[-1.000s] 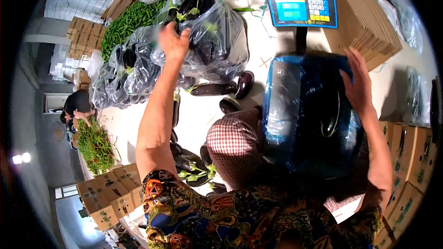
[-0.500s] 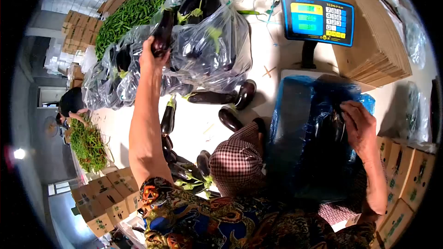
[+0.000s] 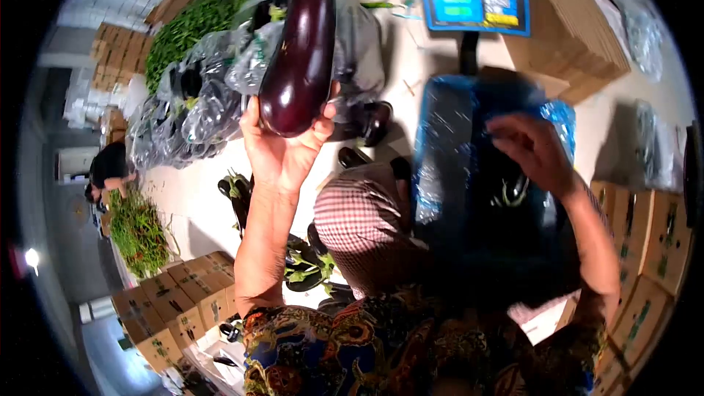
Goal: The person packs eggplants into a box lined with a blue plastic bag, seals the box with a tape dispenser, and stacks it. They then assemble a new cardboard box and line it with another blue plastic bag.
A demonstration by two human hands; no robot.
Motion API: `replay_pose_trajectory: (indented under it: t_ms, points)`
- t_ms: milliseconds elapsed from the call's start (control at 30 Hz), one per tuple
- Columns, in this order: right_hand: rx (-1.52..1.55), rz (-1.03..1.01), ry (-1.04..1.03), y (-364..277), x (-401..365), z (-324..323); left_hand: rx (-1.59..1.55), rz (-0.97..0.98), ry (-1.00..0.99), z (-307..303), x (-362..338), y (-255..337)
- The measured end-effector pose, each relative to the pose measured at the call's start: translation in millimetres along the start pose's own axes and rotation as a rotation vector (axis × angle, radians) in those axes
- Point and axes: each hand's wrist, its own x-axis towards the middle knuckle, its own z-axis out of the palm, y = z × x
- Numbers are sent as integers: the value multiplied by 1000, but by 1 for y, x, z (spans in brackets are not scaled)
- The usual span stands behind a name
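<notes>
My left hand (image 3: 286, 150) grips a large glossy eggplant (image 3: 304, 44) by its thick lower end and holds it up close to the camera. My right hand (image 3: 535, 150), a little blurred, hovers over a box lined with blue plastic film (image 3: 442, 125); its fingers are curved and apart, with nothing visible in them. Inside this dark box, part of an eggplant (image 3: 515, 191) shows below the right hand. Behind the raised eggplant lie clear plastic bags of eggplants (image 3: 198, 114). More loose eggplants (image 3: 378, 121) rest on the floor, some near my knee.
A blue scale display (image 3: 473, 1) stands on a post behind the box. Flattened cardboard (image 3: 565, 37) is stacked at the back right. Green peppers (image 3: 187, 37) lie at the back left. Cartons (image 3: 180, 297) stand on both sides. Another person (image 3: 110, 165) bends over a pepper pile (image 3: 138, 231).
My left hand has brought the eggplant from the bags towards the camera and rightward. My right hand has risen and shifted left over the box. The whole view has shifted slightly.
</notes>
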Motion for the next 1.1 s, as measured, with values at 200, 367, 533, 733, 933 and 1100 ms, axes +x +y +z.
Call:
replay_pose_trajectory:
  t_ms: [200,367,533,733,933,1100]
  points:
    - [631,-80,118,-24,21,0,103,-257,-102,42,-14,-97]
    - [508,111,133,-28,-6,-17,597,-350,-135,63,-12,-146]
    - [-251,-202,258,7,-51,7,945,-321,-126,93,19,-167]
    - [-264,233,-235,15,-70,-20,1208,-252,-312,75,25,-203]
    - [-445,156,-291,69,-46,-45,1455,-94,-494,38,50,-237]
    - [-486,179,-55,106,-33,-47,1148,-500,-411,27,77,-276]
